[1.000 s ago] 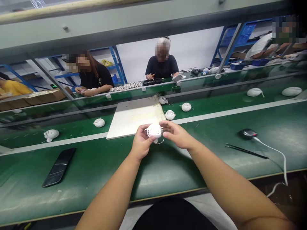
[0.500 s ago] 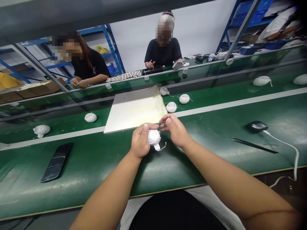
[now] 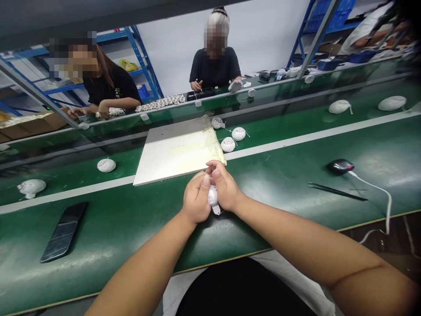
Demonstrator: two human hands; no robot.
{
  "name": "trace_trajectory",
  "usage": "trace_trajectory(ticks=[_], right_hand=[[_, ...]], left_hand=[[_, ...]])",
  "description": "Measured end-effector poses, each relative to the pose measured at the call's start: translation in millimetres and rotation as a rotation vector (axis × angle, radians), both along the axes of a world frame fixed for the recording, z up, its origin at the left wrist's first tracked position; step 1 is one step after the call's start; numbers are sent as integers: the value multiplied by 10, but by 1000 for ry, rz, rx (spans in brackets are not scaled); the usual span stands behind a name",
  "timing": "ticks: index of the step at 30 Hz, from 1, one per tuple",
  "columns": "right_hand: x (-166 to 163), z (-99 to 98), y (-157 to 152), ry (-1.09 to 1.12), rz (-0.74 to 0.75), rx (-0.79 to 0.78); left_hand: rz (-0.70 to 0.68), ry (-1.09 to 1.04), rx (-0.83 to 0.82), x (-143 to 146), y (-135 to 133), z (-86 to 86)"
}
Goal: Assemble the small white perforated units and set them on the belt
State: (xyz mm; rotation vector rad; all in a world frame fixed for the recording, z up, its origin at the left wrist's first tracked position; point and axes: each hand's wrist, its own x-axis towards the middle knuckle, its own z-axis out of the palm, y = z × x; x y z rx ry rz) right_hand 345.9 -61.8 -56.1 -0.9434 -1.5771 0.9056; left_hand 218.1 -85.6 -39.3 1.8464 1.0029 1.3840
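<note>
Both my hands are pressed together around a small white round plastic part, just above the green bench and close to its near edge. My left hand wraps its left side with the thumb up on top. My right hand covers its right side, fingers curled over it. Only a sliver of the part and a small tab below it show between my hands. A pale board lies just beyond my hands.
Three more white round parts sit beside the board, others lie along the green belt. A black phone lies at the left. Black tweezers and a black mouse-like device with a white cable lie at the right. Two people work across the belt.
My right hand, apart from the part half a second ago, has closed onto it against my left hand. Both hands have dropped slightly toward the near edge.
</note>
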Motion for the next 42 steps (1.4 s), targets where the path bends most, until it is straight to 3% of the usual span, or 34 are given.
trace_trajectory(ticks=[2, 5, 7, 10, 12, 14, 16, 19, 23, 27, 32, 36, 38, 42], right_hand=[[47, 50, 30, -92, 37, 0], [119, 131, 47, -237, 217, -65], [158, 160, 51, -309, 235, -39], [221, 165, 81, -408, 82, 216], [276, 159, 119, -434, 105, 403], [331, 154, 158, -323, 176, 463], [363, 144, 188, -71, 164, 367], [339, 104, 203, 224, 154, 97], [250, 14, 174, 124, 317, -134], [264, 8, 154, 47, 350, -128], [394, 160, 175, -108, 454, 169], [382, 188, 190, -98, 407, -35], [343, 160, 190, -46, 381, -127], [290, 91, 176, -3, 365, -114]], left_hand=[[24, -15, 17, -61, 40, 16], [123, -125, 96, -153, 114, 6], [156, -172, 72, -209, 165, -39], [32, -223, -221, -282, 227, -116], [-107, -190, -375, -323, 242, -126], [-201, -93, -367, -352, 230, -84], [-261, 16, -287, -363, 195, -17], [-348, 153, -216, -321, 126, 42], [-344, 249, -129, -167, 66, -23], [-247, 322, -73, -84, 57, -86], [-220, 271, -143, -172, 92, -67], [-329, 258, -149, -181, 96, -48], [-319, 304, -141, -150, 79, -53], [-239, 312, -125, -82, 41, -102]])
